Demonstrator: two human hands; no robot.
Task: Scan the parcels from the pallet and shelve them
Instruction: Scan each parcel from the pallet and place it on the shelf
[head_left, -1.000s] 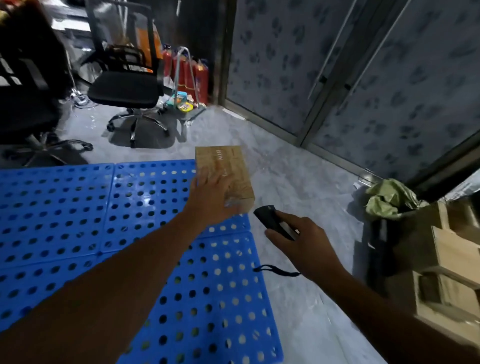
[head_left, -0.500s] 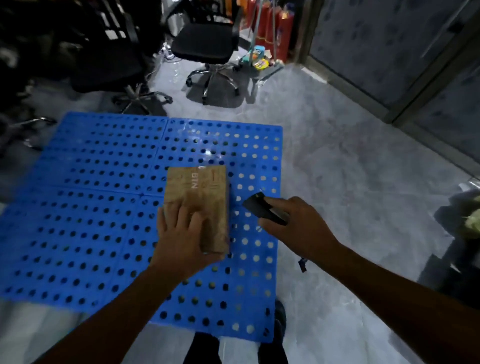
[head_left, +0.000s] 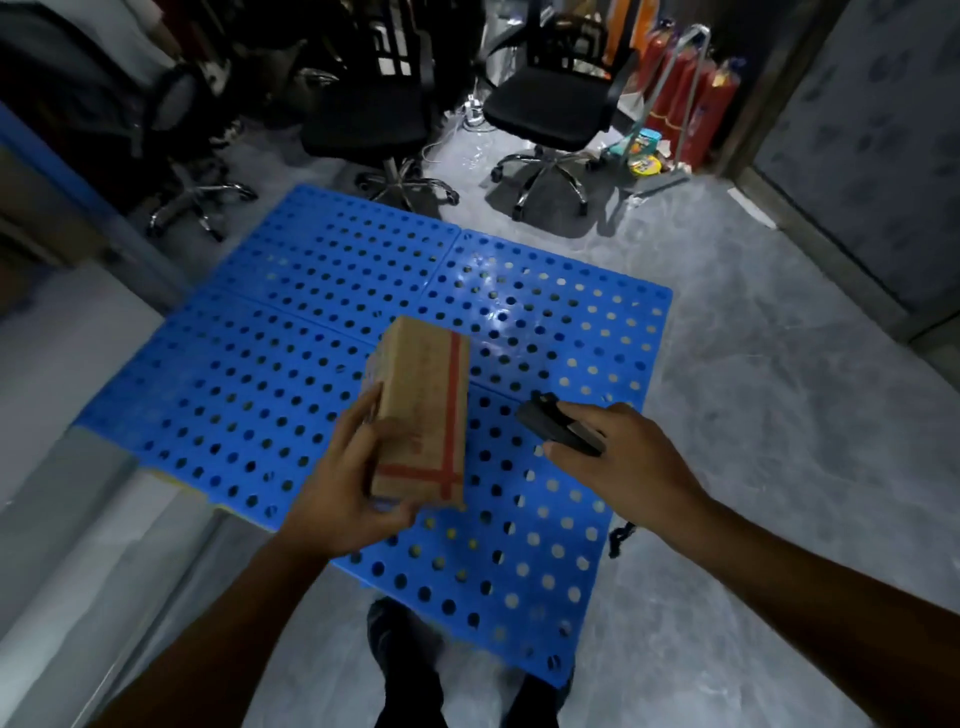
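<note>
The left hand (head_left: 347, 486) grips 1 brown cardboard parcel (head_left: 422, 410), with the thumb on the parcel's left face and the fingers curled round its near end. The parcel is lifted clear of the blue perforated pallet (head_left: 291, 312) and sits over the pallet's middle, long axis pointing away from the person. Red tape runs along its top face and crosses near the near end.

The right hand (head_left: 621, 462) is closed round a black scanner (head_left: 558, 428). The scanner's front end points at the parcel's right side from just beside it, without touching. A dark wrist strap (head_left: 619, 541) hangs below this hand, over the pallet's right edge.

The pallet lies flat on the grey floor (head_left: 753, 467). No other parcel rests on it. The person's feet (head_left: 405, 660) stand at the pallet's near edge. Beyond its far edge stand 2 black office chairs (head_left: 553, 111), and red fire extinguishers (head_left: 693, 98) stand beyond its far right corner.
</note>
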